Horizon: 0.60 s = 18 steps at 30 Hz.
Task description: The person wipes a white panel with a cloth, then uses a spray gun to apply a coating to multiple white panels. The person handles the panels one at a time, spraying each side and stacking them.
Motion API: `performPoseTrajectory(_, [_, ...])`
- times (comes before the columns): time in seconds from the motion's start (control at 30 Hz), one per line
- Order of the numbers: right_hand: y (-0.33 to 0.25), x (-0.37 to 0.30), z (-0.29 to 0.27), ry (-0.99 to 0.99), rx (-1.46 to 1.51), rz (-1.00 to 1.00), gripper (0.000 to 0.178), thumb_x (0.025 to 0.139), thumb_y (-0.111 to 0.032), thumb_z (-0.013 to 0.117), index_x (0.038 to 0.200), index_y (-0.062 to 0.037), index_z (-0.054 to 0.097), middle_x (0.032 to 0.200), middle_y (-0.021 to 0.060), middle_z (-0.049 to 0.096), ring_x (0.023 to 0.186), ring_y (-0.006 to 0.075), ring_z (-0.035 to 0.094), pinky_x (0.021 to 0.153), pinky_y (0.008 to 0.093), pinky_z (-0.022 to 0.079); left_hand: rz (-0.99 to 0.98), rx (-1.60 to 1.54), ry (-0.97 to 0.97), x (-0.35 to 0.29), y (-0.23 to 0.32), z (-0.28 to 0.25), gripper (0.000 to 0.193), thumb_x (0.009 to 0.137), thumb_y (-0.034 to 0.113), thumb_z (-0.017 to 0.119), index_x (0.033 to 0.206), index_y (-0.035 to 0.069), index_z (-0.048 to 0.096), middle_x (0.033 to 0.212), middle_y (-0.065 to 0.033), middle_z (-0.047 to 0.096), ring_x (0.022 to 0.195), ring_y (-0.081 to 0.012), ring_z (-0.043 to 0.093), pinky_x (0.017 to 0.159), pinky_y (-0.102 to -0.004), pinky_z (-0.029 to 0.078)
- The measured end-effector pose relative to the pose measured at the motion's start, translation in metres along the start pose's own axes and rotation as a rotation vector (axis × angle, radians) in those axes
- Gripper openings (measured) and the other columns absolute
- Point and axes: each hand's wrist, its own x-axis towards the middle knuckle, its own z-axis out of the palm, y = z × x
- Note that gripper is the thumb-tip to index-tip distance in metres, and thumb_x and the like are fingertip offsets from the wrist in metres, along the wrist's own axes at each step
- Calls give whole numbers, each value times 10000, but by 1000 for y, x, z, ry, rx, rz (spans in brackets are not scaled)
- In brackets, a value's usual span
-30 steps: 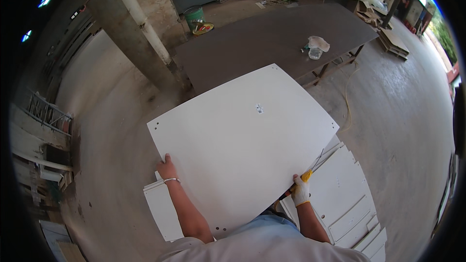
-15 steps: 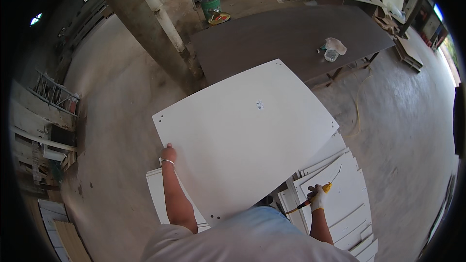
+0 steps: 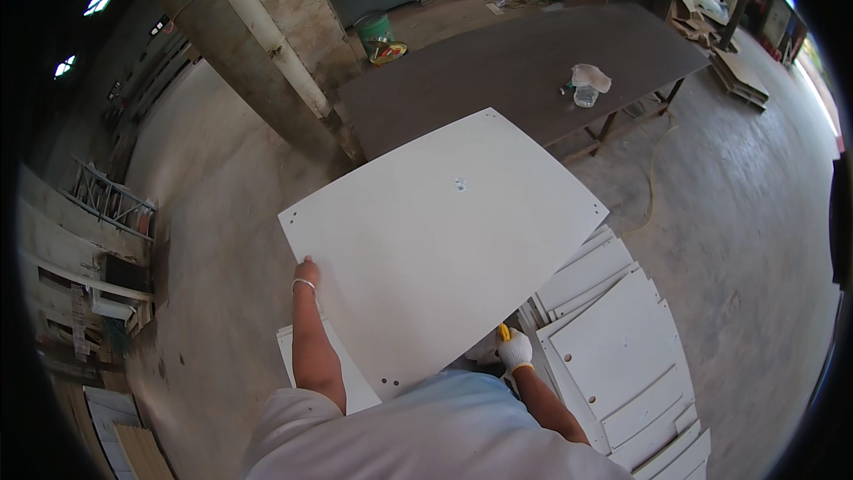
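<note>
A large white panel [image 3: 426, 240] is tilted in front of my body, with small holes at its corners and a small label near its middle. My bare left hand [image 3: 306, 274] grips its left edge. On the right, below the panel's edge, my right hand [image 3: 514, 352] wears a white glove and is closed around a yellow air blow gun [image 3: 505, 332]. Only a bit of the gun's yellow body shows; its thin nozzle is hidden. Beside that hand lies a stack of white panels [image 3: 613, 347], some with round holes. More white board [image 3: 342, 364] shows under my left forearm.
Beyond the panel stands a long dark table [image 3: 498, 62] with a clear plastic cup [image 3: 585, 96] on it. A pillar with a pipe [image 3: 258, 31] rises at the back left, near a green bucket [image 3: 373, 31]. A thin hose [image 3: 653, 169] crosses the concrete floor at right.
My right hand has brought the blow gun left from over the panel stack to beneath the large panel's edge. My left hand keeps its hold on the panel. The whole view has shifted slightly.
</note>
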Motion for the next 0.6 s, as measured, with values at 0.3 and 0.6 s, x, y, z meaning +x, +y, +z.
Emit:
performPoseTrajectory(0.3, [65, -6, -59, 14, 526, 270, 198, 940, -170, 612, 1019, -2, 679, 716, 162, 730, 464, 224, 646, 413, 349, 501, 63, 109, -18, 21, 21, 7, 615, 1097, 377, 257, 1202, -79, 656, 1276, -328, 640, 1242, -463, 592, 1066, -501, 474])
performPoseTrajectory(0.6, [-3, 57, -105, 95, 864, 129, 227, 973, -216, 598, 1137, -58, 594, 940, 129, 719, 490, 225, 663, 382, 297, 472, 79, 39, -1, 90, 103, 35, 588, 1098, 364, 274, 1184, -67, 665, 1260, -324, 648, 1211, -467, 605, 1038, -514, 487])
